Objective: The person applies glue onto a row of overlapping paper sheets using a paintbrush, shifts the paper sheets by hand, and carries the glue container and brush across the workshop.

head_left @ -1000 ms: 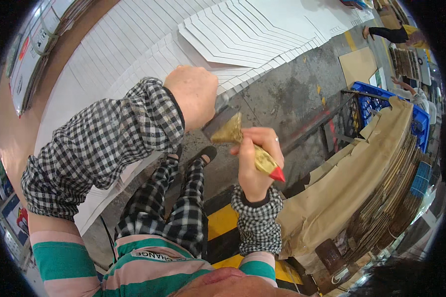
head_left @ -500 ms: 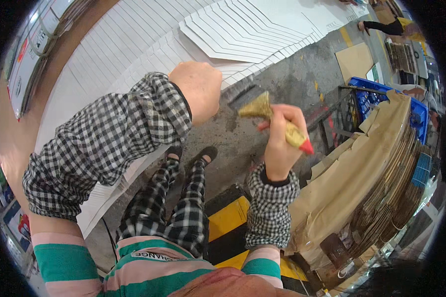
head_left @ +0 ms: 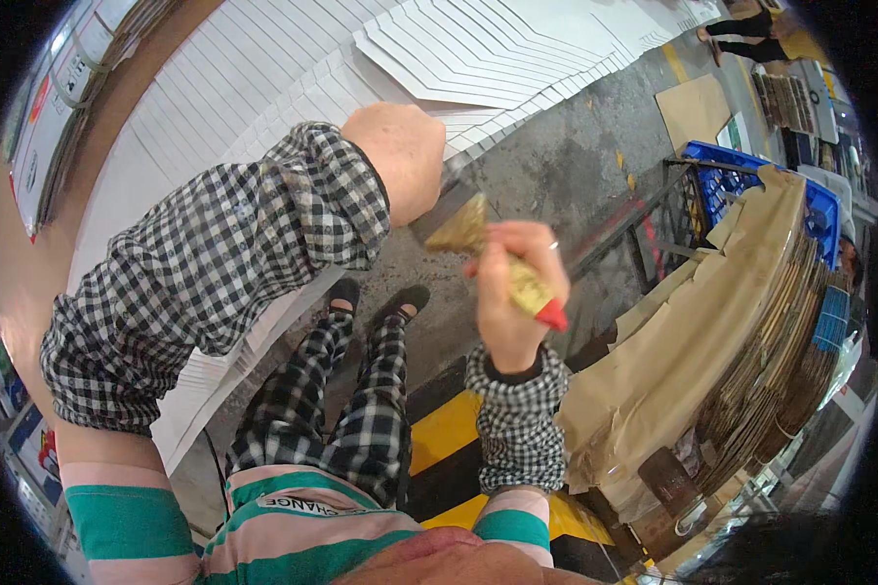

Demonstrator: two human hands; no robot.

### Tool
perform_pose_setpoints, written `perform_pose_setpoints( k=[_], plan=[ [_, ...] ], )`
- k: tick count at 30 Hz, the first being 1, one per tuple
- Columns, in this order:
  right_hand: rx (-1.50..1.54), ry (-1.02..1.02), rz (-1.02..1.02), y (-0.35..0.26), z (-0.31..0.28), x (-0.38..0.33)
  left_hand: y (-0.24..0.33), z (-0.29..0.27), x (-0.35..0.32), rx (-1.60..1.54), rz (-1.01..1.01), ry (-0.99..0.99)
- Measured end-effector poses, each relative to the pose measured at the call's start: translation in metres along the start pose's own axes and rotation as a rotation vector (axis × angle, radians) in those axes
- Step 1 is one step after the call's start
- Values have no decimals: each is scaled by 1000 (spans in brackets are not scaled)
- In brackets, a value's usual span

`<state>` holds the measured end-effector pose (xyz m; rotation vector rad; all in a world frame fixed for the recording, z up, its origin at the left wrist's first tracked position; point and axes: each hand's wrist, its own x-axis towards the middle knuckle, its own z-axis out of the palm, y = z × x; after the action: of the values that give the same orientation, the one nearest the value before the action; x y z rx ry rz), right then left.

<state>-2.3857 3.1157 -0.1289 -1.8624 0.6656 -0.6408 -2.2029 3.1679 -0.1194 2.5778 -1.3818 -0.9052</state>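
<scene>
My right hand (head_left: 519, 297) is closed round the handle of a paintbrush (head_left: 458, 229) with a yellow handle, red end and fanned, yellowish-brown bristles. Its bristles point left, towards my left hand (head_left: 400, 161). That hand is closed like a fist at the edge of the white sheets (head_left: 215, 107), its back towards me and its fingers hidden. A dark, blurred strip shows just beside it; I cannot make out what it is or whether it is held. The sheets overlap in a fanned-out row, and another fanned batch (head_left: 478, 49) lies on top at the far side.
Tied flat cartons (head_left: 44, 146) are at the far left. To the right, brown paper (head_left: 693, 322) covers stacked cardboard (head_left: 761, 361), with a blue crate (head_left: 819, 210) behind. A cardboard sheet (head_left: 693, 112) lies on the grey floor. Another person (head_left: 761, 39) is at the far right.
My right hand has moved left with the paintbrush, bringing the bristles nearer my left hand. My left hand has shifted slightly up and right. The distant person's legs have moved.
</scene>
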Motion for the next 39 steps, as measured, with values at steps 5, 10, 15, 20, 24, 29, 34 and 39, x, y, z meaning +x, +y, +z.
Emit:
perform_pose_setpoints(
  k=[5,10,15,20,24,29,34,39],
  plan=[
    [52,109,-25,9,5,-1,-1,1,-1,25,37,11],
    [35,1,-75,11,-4,-22,-1,6,1,20,12,70],
    [161,221,70,4,-36,-64,-4,25,-17,150,8,40],
    [273,218,188,9,-52,-90,-13,76,-105,465,-328,-195],
    [376,185,213,10,-41,-101,-18,87,-130,523,-451,104],
    [407,178,213,12,-25,-99,-34,66,-123,186,-361,-115],
    [428,205,128,8,-12,-85,-32,82,-130,452,-198,286],
    [344,232,32,8,17,-56,-65,58,-126,65,-45,58]
  ],
)
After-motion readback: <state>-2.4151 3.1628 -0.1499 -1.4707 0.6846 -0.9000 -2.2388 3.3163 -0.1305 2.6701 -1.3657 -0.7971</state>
